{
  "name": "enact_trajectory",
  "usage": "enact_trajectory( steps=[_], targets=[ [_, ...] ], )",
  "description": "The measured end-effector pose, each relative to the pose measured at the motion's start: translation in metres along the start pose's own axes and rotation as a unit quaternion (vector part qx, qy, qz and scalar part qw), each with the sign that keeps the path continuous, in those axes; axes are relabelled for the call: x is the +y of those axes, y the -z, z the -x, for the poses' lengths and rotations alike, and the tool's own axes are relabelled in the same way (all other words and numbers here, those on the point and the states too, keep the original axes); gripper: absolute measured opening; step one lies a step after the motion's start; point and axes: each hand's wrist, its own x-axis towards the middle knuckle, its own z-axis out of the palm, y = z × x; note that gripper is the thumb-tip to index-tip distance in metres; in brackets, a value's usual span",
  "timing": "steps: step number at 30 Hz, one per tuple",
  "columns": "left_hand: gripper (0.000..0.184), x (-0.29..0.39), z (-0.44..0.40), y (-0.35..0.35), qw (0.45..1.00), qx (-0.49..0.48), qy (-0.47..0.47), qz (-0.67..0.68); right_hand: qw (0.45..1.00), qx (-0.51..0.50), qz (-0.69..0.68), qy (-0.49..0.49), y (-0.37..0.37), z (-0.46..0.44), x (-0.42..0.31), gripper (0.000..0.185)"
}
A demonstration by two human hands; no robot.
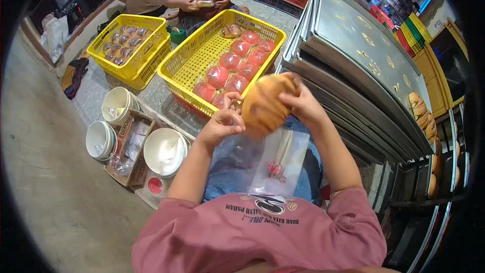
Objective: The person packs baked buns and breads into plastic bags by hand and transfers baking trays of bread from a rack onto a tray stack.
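A round golden-brown bread bun (267, 105) with darker stripes is held up in front of me, slightly blurred. My right hand (302, 102) grips its right side, thumb on the face toward me. At its left edge, my left hand (226, 121) has curled fingers and a thumb against the bun. Below, a clear plastic bag (277, 164) with a red print lies on my lap. Just beyond my hands stands a yellow crate (189, 65) with several red-topped wrapped buns (230, 61) and one brown wrapped bun (231, 31).
Stacked metal trays (348, 30) rise on the right, with striped loaves (422, 114) at one end. To the left are white tubs (164, 154), a cardboard box (139, 169) and another yellow crate (126, 65) of striped buns. Two people sit beyond; one person's hands (204, 4) hold a packaged item.
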Motion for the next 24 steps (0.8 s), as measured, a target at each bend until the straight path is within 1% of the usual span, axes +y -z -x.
enact_trajectory(
  steps=[1,2,3,5,7,8,9,10,11,12,13,14,15,17,18,19,20,21,23,24],
  targets=[
    [0.015,0.001,-0.002,0.001,0.999,-0.002,-0.03,-0.028,1.0,0.0,0.001,0.002,-0.003,-0.001,0.0,0.054],
    [0.016,0.002,0.002,-0.002,1.0,0.014,0.015,-0.01,0.998,0.04,-0.047,0.022,-0.01,-0.001,0.001,0.055],
    [0.016,0.002,0.003,-0.005,1.0,0.012,0.015,-0.01,0.991,0.082,-0.096,0.041,-0.015,0.0,0.003,0.056],
    [0.017,0.003,0.004,-0.008,0.999,0.027,0.014,-0.01,0.992,0.085,-0.087,0.037,-0.012,-0.002,0.015,0.058],
    [0.016,-0.003,0.007,-0.003,0.999,0.03,0.002,-0.024,0.993,0.062,-0.042,0.088,-0.004,-0.005,0.02,0.059],
    [0.015,-0.007,0.008,0.0,0.999,0.037,0.007,-0.033,0.994,0.054,0.008,0.092,-0.001,-0.003,0.018,0.06],
    [0.014,-0.007,0.009,0.0,0.998,0.046,0.015,-0.04,0.994,0.053,0.01,0.095,0.002,-0.003,0.014,0.06],
    [0.012,-0.007,0.01,0.0,0.998,0.044,0.021,-0.05,0.993,-0.014,0.099,0.068,0.004,-0.001,0.011,0.06],
    [0.012,-0.008,0.01,-0.001,0.998,0.045,0.021,-0.049,0.979,-0.08,0.184,0.039,0.004,0.001,0.009,0.06],
    [0.014,-0.005,0.008,-0.007,0.997,0.037,0.037,-0.048,0.966,-0.132,0.221,0.003,-0.001,0.006,0.004,0.061],
    [0.016,-0.002,0.007,-0.012,0.997,0.03,0.054,-0.047,0.951,-0.203,0.231,0.013,-0.002,0.007,0.006,0.06],
    [0.015,0.001,0.006,-0.016,0.997,0.016,0.069,-0.043,0.92,-0.25,0.301,0.015,-0.007,0.01,0.001,0.06],
    [0.015,0.005,0.006,-0.021,0.996,0.023,0.072,-0.042,0.882,-0.296,0.367,0.017,-0.013,0.013,-0.006,0.059],
    [0.014,0.013,0.003,-0.029,0.995,-0.032,0.057,-0.08,0.827,-0.391,0.403,0.027,-0.027,0.017,-0.008,0.046],
    [0.016,0.013,0.003,-0.033,0.997,-0.035,0.037,-0.051,0.814,-0.423,0.397,0.026,-0.033,0.019,-0.002,0.043],
    [0.016,0.014,0.002,-0.036,0.998,-0.027,0.035,-0.054,0.8,-0.454,0.391,0.025,-0.038,0.021,0.005,0.04],
    [0.014,0.015,0.003,-0.039,0.997,-0.055,0.032,-0.038,0.777,-0.47,0.418,-0.001,-0.045,0.024,0.006,0.036],
    [0.013,0.018,0.004,-0.039,0.996,-0.085,0.029,-0.023,0.774,-0.476,0.417,0.0,-0.048,0.027,0.006,0.036],
    [0.015,0.024,0.007,-0.032,0.996,-0.072,0.027,-0.035,0.849,-0.397,0.347,0.013,-0.046,0.03,0.003,0.037],
    [0.016,0.026,0.01,-0.027,0.998,-0.053,0.019,-0.026,0.89,-0.344,0.298,-0.029,-0.049,0.034,-0.011,0.039]
  ],
)
